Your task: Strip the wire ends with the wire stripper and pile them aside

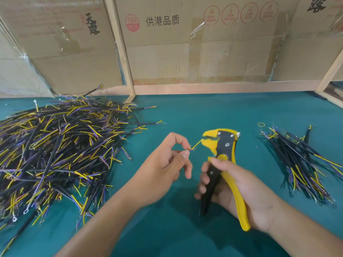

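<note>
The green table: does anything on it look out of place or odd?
One thing only: a small yellow rubber band lies alone on the table, just beyond the small wire pile on the right. The big wire pile on the left is tangled, not spilled.

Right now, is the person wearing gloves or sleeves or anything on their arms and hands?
No. Both the left hand and the right hand are bare, with no gloves. No rings, watch or bracelets show. Both forearms are bare too, with no sleeves in view up to the picture's bottom edge. The fingernails look short and unpainted.
</note>
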A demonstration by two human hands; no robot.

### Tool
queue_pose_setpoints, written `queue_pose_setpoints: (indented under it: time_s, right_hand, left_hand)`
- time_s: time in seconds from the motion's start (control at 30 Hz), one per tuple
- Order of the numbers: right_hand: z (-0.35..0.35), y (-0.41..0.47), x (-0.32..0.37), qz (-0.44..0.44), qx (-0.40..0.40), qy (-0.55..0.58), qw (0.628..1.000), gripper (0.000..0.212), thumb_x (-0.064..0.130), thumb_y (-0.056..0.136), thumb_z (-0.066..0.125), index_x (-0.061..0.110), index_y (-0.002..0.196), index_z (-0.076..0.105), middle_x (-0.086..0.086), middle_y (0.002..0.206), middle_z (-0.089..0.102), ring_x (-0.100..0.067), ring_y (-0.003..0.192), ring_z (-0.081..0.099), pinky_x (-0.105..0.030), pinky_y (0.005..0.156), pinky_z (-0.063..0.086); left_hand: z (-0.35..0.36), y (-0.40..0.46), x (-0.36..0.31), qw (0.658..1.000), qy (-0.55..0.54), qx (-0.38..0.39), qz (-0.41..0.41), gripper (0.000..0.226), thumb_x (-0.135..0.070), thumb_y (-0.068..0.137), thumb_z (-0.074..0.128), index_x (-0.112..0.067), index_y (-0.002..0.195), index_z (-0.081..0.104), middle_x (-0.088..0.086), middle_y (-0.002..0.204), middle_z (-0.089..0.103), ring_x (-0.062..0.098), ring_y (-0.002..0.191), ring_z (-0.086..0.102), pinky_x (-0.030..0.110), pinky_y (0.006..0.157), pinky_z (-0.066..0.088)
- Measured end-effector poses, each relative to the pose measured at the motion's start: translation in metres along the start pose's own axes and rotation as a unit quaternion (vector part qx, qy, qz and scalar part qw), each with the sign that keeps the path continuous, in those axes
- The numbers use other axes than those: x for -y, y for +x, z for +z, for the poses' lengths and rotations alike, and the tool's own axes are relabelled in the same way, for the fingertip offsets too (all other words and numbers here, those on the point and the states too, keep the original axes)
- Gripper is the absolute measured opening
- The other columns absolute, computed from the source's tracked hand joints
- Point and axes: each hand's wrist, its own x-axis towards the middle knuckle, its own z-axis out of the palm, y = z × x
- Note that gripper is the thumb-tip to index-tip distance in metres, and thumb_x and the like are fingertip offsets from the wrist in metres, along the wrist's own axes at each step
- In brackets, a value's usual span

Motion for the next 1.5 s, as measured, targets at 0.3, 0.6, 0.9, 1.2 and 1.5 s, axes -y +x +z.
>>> queue_pose_setpoints:
  time_s: [0.3, 0.6, 0.9, 1.2, 1.5]
  right_hand:
    - [0.006, -0.010, 0.013, -0.125, -0.065, -0.105, 0.984, 0.021, 0.029, 0.075, 0.078, 0.012, 0.081, 0.068, -0.013, 0.076, 0.057, -0.027, 0.069, 0.059, -0.036, 0.067, 0.057]
    - [0.004, -0.009, 0.015, -0.113, -0.086, -0.105, 0.984, 0.033, 0.030, 0.068, 0.077, 0.006, 0.086, 0.063, -0.014, 0.075, 0.058, -0.028, 0.066, 0.060, -0.037, 0.066, 0.057]
    - [0.001, -0.007, 0.013, -0.106, -0.089, -0.123, 0.983, 0.025, 0.035, 0.079, 0.072, 0.013, 0.072, 0.063, -0.009, 0.068, 0.056, -0.032, 0.068, 0.056, -0.047, 0.079, 0.053]
    - [0.002, -0.008, 0.015, -0.093, -0.089, -0.135, 0.982, 0.019, 0.024, 0.091, 0.065, 0.011, 0.078, 0.066, -0.018, 0.077, 0.055, -0.032, 0.065, 0.057, -0.041, 0.068, 0.053]
    - [-0.004, -0.005, 0.011, -0.092, -0.076, -0.143, 0.983, 0.019, 0.019, 0.098, 0.059, 0.003, 0.090, 0.063, -0.007, 0.065, 0.052, -0.027, 0.059, 0.053, -0.049, 0.075, 0.043]
  left_hand:
    - [0.011, -0.005, 0.000, 0.989, 0.124, 0.079, 0.018, 0.005, -0.034, 0.106, 0.039, -0.036, 0.103, 0.042, -0.007, 0.070, 0.064, 0.006, 0.049, 0.037, 0.013, 0.050, 0.032]
    - [0.015, -0.008, -0.008, 0.993, 0.041, 0.109, 0.033, 0.008, -0.010, 0.106, 0.042, -0.017, 0.109, 0.044, -0.001, 0.073, 0.063, -0.008, 0.064, 0.057, 0.004, 0.063, 0.040]
    - [0.017, -0.005, -0.016, 0.985, -0.140, 0.095, -0.029, 0.023, -0.006, 0.101, 0.041, -0.007, 0.124, 0.047, 0.015, 0.105, 0.072, 0.016, 0.059, 0.045, 0.021, 0.058, 0.042]
    - [0.029, -0.005, -0.013, 0.949, -0.286, 0.118, -0.062, 0.032, -0.010, 0.101, 0.048, -0.007, 0.133, 0.051, 0.015, 0.130, 0.065, 0.017, 0.064, 0.065, 0.022, 0.056, 0.051]
    - [0.031, -0.006, -0.015, 0.938, -0.317, 0.118, -0.082, 0.033, -0.014, 0.099, 0.052, -0.002, 0.128, 0.045, 0.005, 0.136, 0.063, 0.017, 0.079, 0.073, 0.021, 0.062, 0.055]
